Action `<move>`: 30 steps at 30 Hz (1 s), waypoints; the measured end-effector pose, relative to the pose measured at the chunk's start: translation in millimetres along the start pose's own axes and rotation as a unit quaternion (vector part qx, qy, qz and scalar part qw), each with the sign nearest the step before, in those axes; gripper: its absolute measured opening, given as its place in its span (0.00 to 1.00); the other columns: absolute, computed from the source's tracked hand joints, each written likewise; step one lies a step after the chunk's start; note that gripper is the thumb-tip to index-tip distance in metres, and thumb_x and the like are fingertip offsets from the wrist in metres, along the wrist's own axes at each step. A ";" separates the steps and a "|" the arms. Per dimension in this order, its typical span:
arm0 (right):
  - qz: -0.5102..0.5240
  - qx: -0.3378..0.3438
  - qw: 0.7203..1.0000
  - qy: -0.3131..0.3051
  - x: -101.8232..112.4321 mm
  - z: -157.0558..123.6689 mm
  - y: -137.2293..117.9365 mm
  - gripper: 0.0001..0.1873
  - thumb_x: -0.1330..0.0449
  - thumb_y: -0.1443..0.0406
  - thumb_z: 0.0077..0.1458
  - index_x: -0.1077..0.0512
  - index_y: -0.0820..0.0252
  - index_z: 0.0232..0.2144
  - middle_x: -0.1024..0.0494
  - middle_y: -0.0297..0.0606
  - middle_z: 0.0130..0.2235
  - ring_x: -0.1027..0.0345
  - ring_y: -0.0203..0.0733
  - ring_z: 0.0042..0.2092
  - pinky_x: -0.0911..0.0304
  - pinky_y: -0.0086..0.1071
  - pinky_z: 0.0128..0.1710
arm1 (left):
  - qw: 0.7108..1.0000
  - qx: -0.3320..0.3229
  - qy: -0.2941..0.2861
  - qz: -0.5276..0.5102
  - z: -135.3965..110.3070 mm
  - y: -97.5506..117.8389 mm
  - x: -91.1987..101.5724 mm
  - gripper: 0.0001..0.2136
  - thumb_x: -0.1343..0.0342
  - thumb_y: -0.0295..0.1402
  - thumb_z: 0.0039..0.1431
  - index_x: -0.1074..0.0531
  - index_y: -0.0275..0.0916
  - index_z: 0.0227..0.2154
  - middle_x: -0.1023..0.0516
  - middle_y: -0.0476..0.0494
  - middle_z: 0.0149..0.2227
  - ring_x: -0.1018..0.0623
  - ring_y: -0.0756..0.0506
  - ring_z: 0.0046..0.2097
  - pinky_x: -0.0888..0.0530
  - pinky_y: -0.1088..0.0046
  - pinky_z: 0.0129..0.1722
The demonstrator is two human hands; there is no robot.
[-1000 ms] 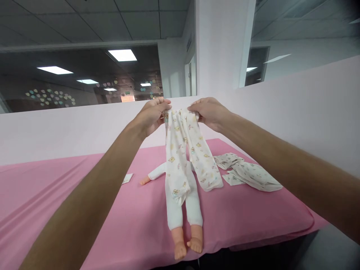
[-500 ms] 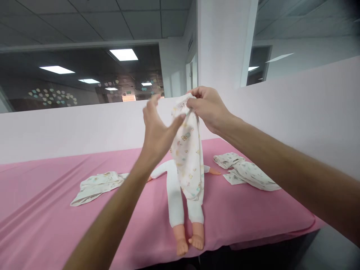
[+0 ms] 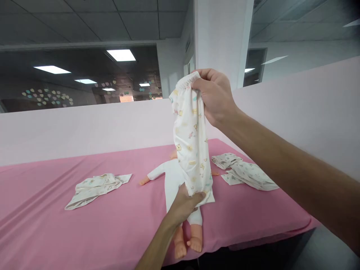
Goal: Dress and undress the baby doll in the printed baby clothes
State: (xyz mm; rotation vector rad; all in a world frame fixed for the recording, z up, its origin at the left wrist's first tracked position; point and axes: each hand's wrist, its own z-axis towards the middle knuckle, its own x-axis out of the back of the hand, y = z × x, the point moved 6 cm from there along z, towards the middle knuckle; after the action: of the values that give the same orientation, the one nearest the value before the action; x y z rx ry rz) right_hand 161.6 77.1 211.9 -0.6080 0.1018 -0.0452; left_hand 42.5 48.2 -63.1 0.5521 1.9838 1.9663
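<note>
A pair of white baby pants (image 3: 191, 142) with small printed figures hangs upright in front of me. My right hand (image 3: 215, 95) pinches the gathered waistband at the top. Lower down, my left hand (image 3: 185, 204) is closed round the leg end, its thumb across the front of the cloth. Behind the pants a baby doll (image 3: 171, 180) in a white long-sleeved suit lies on its back, bare feet toward me. The pants cover most of its head and part of its body.
A pink sheet (image 3: 112, 225) covers the bed, whose front edge is just beyond the doll's feet. Left of the doll lies a crumpled printed baby garment (image 3: 97, 189); another printed garment (image 3: 247, 172) lies to the right. A low white wall (image 3: 84, 131) runs behind.
My left hand has come down from beside the waistband and taken hold of the pants' lower end. My right hand has lifted the waistband higher.
</note>
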 end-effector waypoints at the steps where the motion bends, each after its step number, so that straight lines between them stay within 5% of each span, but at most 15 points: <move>1: 0.004 -0.004 1.000 0.004 2.4 0.9 3.0 0.07 0.39 0.62 0.53 0.35 0.53 0.32 0.28 0.34 0.34 0.30 0.39 0.39 0.33 0.32 0.35 | 1.000 0.001 -0.005 0.021 -2.1 1.0 3.9 0.22 0.40 0.43 0.52 0.32 0.42 0.49 0.24 0.40 0.46 0.26 0.35 0.50 0.27 0.60 0.43; 6: 0.026 -0.023 0.999 -0.016 -4.2 -5.0 5.5 0.04 0.41 0.65 0.54 0.35 0.54 0.32 0.29 0.33 0.34 0.30 0.38 0.39 0.33 0.31 0.36 | 0.992 -0.102 -0.061 0.048 -16.7 41.6 13.4 0.30 0.34 0.37 0.46 0.33 0.45 0.54 0.29 0.41 0.56 0.33 0.37 0.59 0.33 0.62 0.56; 9: 0.023 -0.024 0.998 -0.046 -15.5 -9.3 1.5 0.03 0.42 0.66 0.54 0.34 0.55 0.32 0.30 0.33 0.34 0.31 0.37 0.39 0.34 0.30 0.37 | 0.990 -0.140 0.008 0.003 -19.2 66.1 16.6 0.25 0.36 0.39 0.48 0.31 0.44 0.51 0.30 0.42 0.57 0.32 0.37 0.59 0.32 0.63 0.55; 12: 0.001 -0.024 0.999 -0.048 -15.4 -5.2 8.2 0.03 0.43 0.68 0.55 0.35 0.56 0.34 0.30 0.33 0.34 0.31 0.36 0.40 0.35 0.30 0.38 | 0.989 -0.130 0.065 -0.033 -17.7 74.8 16.1 0.16 0.39 0.41 0.53 0.26 0.39 0.43 0.22 0.39 0.46 0.24 0.38 0.50 0.28 0.64 0.49; 15: -0.045 -0.072 0.996 0.004 4.8 0.5 37.1 0.06 0.44 0.73 0.52 0.35 0.59 0.33 0.31 0.34 0.34 0.32 0.36 0.37 0.36 0.31 0.36 | 0.981 -0.127 0.121 -0.085 -21.0 77.3 23.4 0.16 0.38 0.41 0.51 0.26 0.36 0.39 0.19 0.40 0.36 0.20 0.40 0.38 0.24 0.66 0.38; 18: -0.083 -0.196 0.977 0.011 29.5 -11.5 81.4 0.09 0.43 0.74 0.48 0.34 0.61 0.33 0.30 0.36 0.32 0.33 0.35 0.31 0.35 0.31 0.33 | 0.965 -0.155 0.195 -0.088 -32.4 86.6 40.5 0.20 0.36 0.42 0.48 0.28 0.36 0.41 0.20 0.42 0.34 0.20 0.42 0.34 0.24 0.69 0.30; 21: -0.082 -0.335 0.922 -0.177 28.9 -53.3 118.6 0.12 0.42 0.72 0.48 0.31 0.63 0.38 0.27 0.38 0.31 0.32 0.37 0.30 0.32 0.34 0.34 | 0.938 -0.228 0.258 -0.041 -47.5 105.4 57.4 0.26 0.34 0.41 0.45 0.31 0.39 0.48 0.21 0.42 0.41 0.21 0.42 0.40 0.25 0.74 0.32; 25: -0.110 -0.367 0.832 -0.402 19.5 -127.9 131.4 0.20 0.41 0.64 0.51 0.31 0.57 0.48 0.24 0.39 0.40 0.29 0.39 0.38 0.33 0.34 0.42 | 0.927 -0.253 0.276 -0.026 -54.8 109.5 75.6 0.25 0.35 0.41 0.47 0.30 0.41 0.49 0.22 0.43 0.46 0.22 0.41 0.47 0.25 0.75 0.37; 30: -0.200 -0.354 0.792 -0.455 33.3 -198.2 147.9 0.26 0.42 0.55 0.53 0.33 0.50 0.54 0.25 0.38 0.45 0.32 0.45 0.46 0.37 0.37 0.45 | 0.911 -0.215 0.339 -0.098 -66.7 75.3 122.9 0.26 0.32 0.41 0.43 0.28 0.39 0.46 0.19 0.44 0.38 0.20 0.41 0.39 0.23 0.73 0.34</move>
State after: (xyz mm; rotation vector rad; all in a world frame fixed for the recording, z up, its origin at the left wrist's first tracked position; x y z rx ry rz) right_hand 174.9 83.3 -37.2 -1.3415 -1.0071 -0.1229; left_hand -92.2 45.8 20.9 -0.4888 1.7171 2.5653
